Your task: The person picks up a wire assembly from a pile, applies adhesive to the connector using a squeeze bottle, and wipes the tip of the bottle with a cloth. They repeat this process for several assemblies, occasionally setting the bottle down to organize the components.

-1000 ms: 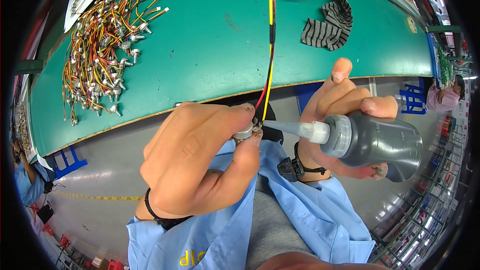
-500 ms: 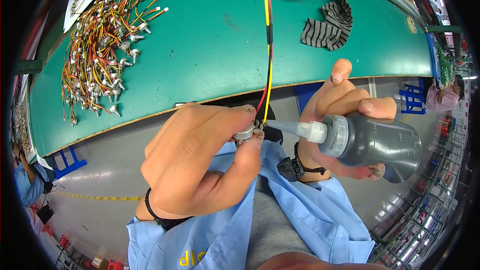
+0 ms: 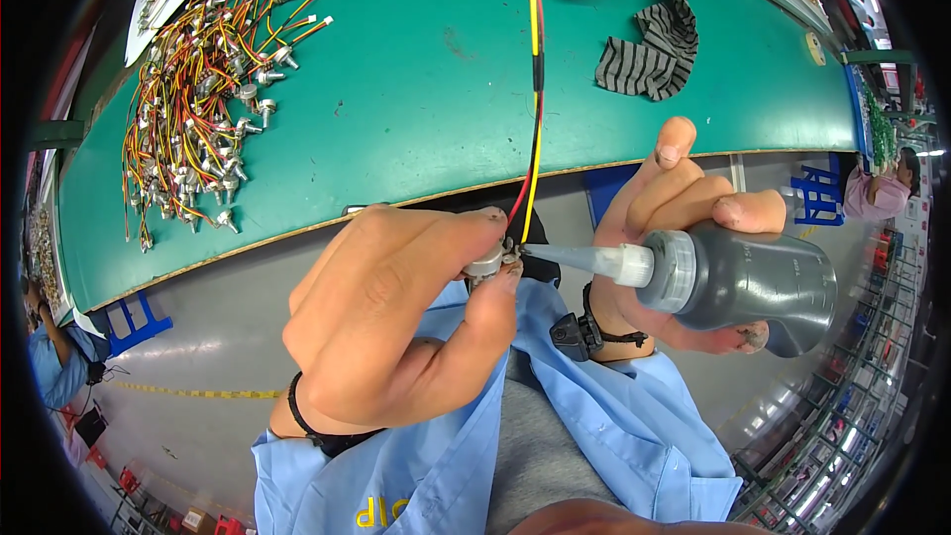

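Between thumb and fingertips, my left hand (image 3: 396,312) pinches a small round metal potentiometer (image 3: 484,266). Yellow, red and black wires (image 3: 538,104) rise from its terminals, away over the table. My right hand (image 3: 664,198) grips a squeeze bottle (image 3: 758,282) full of dark liquid, lying on its side with a clear collar and a tapered nozzle (image 3: 580,257). The nozzle's tip points left and sits at the potentiometer's terminals; whether it touches them I cannot tell. Both hands are held in front of the table's near edge.
On the green table (image 3: 416,69), a heap of wired potentiometers (image 3: 198,129) lies at the left. Striped grey cloth pieces (image 3: 654,50) lie toward the back right. Blue stools (image 3: 817,193) stand below the table, and a person in pink (image 3: 877,190) is at the far right.
The bottle has shifted very slightly to the right and its rear end has tipped up a little. The wires have swayed slightly right. My left hand stays nearly still.
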The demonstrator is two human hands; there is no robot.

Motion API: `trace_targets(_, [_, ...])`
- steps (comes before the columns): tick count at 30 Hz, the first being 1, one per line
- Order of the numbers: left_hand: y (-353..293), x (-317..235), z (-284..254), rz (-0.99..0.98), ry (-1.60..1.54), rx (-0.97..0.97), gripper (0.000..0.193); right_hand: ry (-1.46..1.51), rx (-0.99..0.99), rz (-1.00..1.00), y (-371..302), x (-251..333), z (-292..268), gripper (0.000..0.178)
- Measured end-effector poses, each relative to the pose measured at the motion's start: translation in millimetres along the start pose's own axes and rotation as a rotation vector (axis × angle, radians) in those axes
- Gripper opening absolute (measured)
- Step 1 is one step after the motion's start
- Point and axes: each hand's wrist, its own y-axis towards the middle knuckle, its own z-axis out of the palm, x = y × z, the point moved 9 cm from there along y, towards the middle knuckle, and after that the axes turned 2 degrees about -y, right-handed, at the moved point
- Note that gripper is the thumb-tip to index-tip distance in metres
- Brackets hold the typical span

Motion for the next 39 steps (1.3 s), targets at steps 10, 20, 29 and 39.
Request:
trace_targets(10, [-0.9, 1.1, 0.5, -0.007, -0.01, -0.001, 0.026, -0.004, -0.012, 0.006, -0.1, -0.1, -0.6, 0.064])
trace_targets(20, [-12.0, 27.4, 7.3, -0.331, -0.323, 0.036, 0.027, -0.012, -0.005, 0.03, 0.0, -0.2, -0.5, 0.063])
trace_targets(29, [-24.3, 39.0, 13.8, -0.718, -0.54, 0.069, 0.028, -0.006, -0.03, 0.042, -0.2, -0.6, -1.1, 0.063])
trace_targets(39, [-30.3, 43.5, 21.0, -0.775, -0.772, 0.067, 0.026, -0.006, -0.035, 0.062, -0.2, -1.8, -1.0, 0.062])
